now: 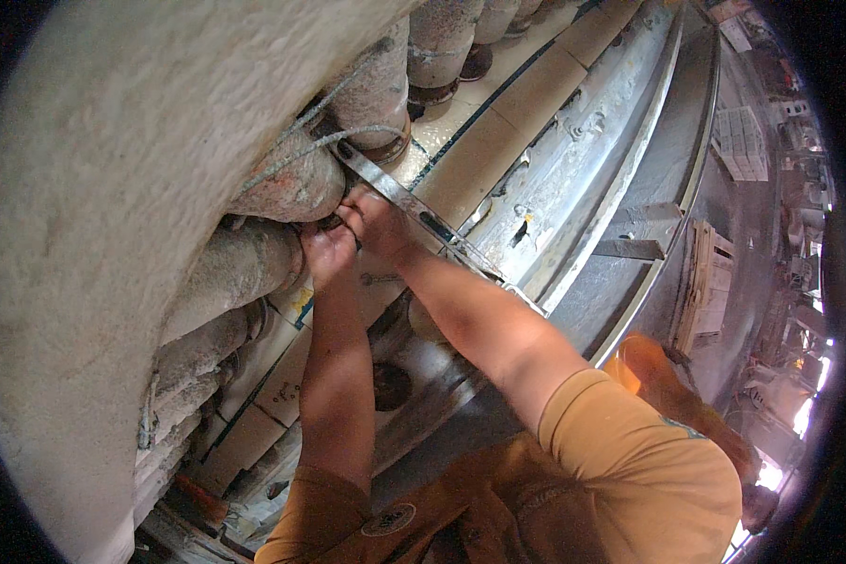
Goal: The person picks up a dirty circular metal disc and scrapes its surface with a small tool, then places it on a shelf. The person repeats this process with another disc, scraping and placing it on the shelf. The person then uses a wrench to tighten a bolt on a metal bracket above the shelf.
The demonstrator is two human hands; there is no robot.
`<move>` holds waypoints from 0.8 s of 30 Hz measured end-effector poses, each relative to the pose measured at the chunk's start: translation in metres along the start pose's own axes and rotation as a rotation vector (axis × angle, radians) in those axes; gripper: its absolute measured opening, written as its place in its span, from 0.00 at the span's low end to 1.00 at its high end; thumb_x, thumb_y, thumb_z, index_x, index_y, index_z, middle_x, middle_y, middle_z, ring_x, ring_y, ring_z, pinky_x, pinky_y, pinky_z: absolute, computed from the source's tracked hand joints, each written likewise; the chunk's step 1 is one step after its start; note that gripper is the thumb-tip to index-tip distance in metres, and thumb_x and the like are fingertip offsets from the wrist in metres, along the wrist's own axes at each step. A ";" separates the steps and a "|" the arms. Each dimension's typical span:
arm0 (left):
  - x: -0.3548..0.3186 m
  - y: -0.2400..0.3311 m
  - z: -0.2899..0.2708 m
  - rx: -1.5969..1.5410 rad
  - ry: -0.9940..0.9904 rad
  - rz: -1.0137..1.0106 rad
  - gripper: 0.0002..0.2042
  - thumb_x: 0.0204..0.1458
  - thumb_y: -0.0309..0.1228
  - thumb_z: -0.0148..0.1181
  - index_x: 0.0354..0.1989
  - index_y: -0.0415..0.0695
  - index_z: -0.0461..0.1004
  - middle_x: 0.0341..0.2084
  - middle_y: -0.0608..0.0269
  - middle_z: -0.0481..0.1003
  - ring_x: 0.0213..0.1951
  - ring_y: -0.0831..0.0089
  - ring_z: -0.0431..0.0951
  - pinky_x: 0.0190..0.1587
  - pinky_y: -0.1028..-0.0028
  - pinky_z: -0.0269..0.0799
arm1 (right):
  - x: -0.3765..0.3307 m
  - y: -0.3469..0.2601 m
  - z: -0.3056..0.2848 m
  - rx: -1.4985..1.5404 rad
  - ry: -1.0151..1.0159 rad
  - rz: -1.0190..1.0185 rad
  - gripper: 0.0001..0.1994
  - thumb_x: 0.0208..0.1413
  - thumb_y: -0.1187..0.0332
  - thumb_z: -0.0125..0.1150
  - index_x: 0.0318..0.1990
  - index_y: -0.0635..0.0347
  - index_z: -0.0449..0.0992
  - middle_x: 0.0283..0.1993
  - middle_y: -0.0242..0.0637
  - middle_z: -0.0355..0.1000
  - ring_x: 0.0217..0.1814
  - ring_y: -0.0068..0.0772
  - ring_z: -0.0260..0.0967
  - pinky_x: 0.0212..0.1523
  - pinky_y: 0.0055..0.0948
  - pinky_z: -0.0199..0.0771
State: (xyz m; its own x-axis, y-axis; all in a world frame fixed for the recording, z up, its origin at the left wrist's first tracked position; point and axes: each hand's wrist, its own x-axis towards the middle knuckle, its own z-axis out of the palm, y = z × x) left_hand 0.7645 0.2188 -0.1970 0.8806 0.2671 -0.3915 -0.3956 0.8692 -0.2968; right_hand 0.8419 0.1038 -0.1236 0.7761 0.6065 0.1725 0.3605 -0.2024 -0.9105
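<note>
My two hands meet at the lower end of a rough grey cylinder (296, 174), one of several hanging in a row under a large pale curved body. My left hand (327, 252) is palm up with its fingers curled against that end. Beside it, my right hand (376, 218) reaches in from the right, its fingers bent and closed near the left fingertips. What the fingers grip is hidden. A slotted metal strip (385, 179) runs just past my right hand, slanting down to the right. Another grey cylinder (240, 273) lies close to my left hand.
Pale tiles (508, 146) with dark joints curve below the cylinders. Beyond them runs a worn grey metal channel (573, 160) with a raised edge. A wooden crate (710, 282) and a white slatted box (743, 143) stand at the right. The large pale body (113, 188) fills the left.
</note>
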 end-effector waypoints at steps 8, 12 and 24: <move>-0.004 -0.003 0.013 -0.049 -0.001 -0.178 0.14 0.50 0.29 0.59 0.45 0.40 0.73 0.45 0.58 0.74 0.46 0.65 0.71 0.44 0.62 0.71 | -0.003 -0.022 -0.008 0.039 -0.017 0.195 0.09 0.52 0.66 0.60 0.35 0.62 0.74 0.34 0.49 0.73 0.39 0.52 0.71 0.41 0.41 0.71; -0.008 -0.013 0.017 -0.066 -0.089 -0.361 0.14 0.49 0.28 0.60 0.45 0.40 0.73 0.44 0.59 0.74 0.45 0.65 0.70 0.42 0.64 0.69 | 0.000 0.009 -0.006 0.058 0.032 -0.137 0.09 0.52 0.66 0.59 0.36 0.63 0.74 0.34 0.49 0.73 0.39 0.52 0.71 0.42 0.41 0.70; 0.002 0.009 -0.004 -0.150 0.113 -0.229 0.17 0.47 0.29 0.63 0.47 0.40 0.72 0.46 0.59 0.74 0.47 0.64 0.69 0.42 0.65 0.70 | -0.006 -0.004 0.009 -0.117 0.112 0.074 0.08 0.52 0.65 0.60 0.33 0.59 0.73 0.32 0.47 0.73 0.37 0.53 0.72 0.37 0.42 0.72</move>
State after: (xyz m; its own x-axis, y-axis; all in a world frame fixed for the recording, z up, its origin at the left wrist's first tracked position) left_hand 0.7616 0.2257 -0.2039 0.9203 0.0158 -0.3910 -0.2314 0.8279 -0.5110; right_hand 0.8312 0.1079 -0.1241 0.8535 0.4981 0.1533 0.3528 -0.3355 -0.8735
